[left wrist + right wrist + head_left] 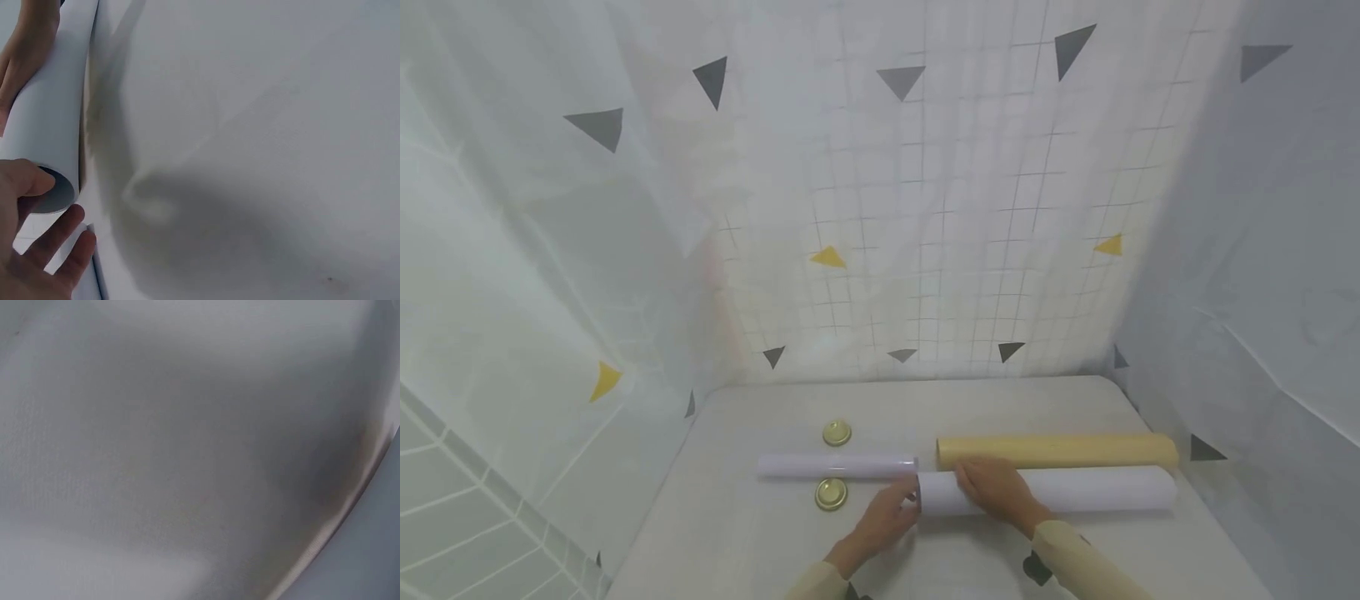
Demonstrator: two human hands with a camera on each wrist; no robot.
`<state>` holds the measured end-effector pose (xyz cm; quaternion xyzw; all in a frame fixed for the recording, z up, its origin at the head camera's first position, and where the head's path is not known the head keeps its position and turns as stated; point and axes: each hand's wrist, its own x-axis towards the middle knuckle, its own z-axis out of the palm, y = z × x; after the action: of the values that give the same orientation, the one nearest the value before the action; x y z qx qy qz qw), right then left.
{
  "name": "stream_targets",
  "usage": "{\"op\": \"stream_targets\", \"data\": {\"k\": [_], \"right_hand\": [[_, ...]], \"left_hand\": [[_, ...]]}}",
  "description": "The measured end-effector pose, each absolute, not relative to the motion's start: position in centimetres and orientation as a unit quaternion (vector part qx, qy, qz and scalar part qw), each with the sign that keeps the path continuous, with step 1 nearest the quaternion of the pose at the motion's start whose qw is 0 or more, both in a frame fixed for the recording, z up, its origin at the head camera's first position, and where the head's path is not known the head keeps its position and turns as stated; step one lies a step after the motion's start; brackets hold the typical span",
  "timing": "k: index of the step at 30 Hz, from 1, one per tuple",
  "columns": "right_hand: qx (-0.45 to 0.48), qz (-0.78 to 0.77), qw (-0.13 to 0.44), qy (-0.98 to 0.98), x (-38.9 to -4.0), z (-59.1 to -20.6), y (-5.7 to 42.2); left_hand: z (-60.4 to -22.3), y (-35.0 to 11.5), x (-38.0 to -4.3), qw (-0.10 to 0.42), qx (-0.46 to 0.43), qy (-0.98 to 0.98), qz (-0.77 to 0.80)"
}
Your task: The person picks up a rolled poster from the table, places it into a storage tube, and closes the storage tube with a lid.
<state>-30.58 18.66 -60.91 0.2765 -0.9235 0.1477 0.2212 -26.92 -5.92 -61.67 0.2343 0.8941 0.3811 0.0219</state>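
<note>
A thick white tube (1101, 490) lies crosswise on the white table (722, 542). My right hand (996, 487) grips it from above, left of its middle. At the open left end is my left hand (886, 515). In the left wrist view, the left thumb bends over the mouth of the white tube (53, 106) and another finger lies in shadow beneath it. Two more fingers of that left hand (37, 250) extend outside the rim. The right wrist view shows mostly shadowed tabletop, with a pale curved surface (369, 550) at lower right; no fingers appear there.
A yellow-tan tube (1060, 451) lies just behind the white one. Left of them is a thinner pale lilac tube (835, 467), with one gold round lid (837, 432) behind it and another gold lid (831, 494) in front. White sheeting (955, 208) encloses the table's back and sides.
</note>
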Motion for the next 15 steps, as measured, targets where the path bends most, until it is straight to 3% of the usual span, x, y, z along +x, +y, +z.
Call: {"op": "stream_targets", "data": {"k": [4,7,15], "right_hand": [[0.279,0.146,0.228,-0.921,-30.6,-60.9,18.7],[0.281,0.141,0.233,-0.920,-30.6,-61.0,18.7],[0.292,0.151,0.257,-0.909,-30.7,-61.0,18.7]], "left_hand": [[-61.8,-6.0,-26.7,0.030,0.234,0.900,0.366],[-61.9,-6.4,-26.8,0.001,0.219,0.903,0.369],[-62.6,-8.5,-27.5,-0.170,0.125,0.923,0.322]]}}
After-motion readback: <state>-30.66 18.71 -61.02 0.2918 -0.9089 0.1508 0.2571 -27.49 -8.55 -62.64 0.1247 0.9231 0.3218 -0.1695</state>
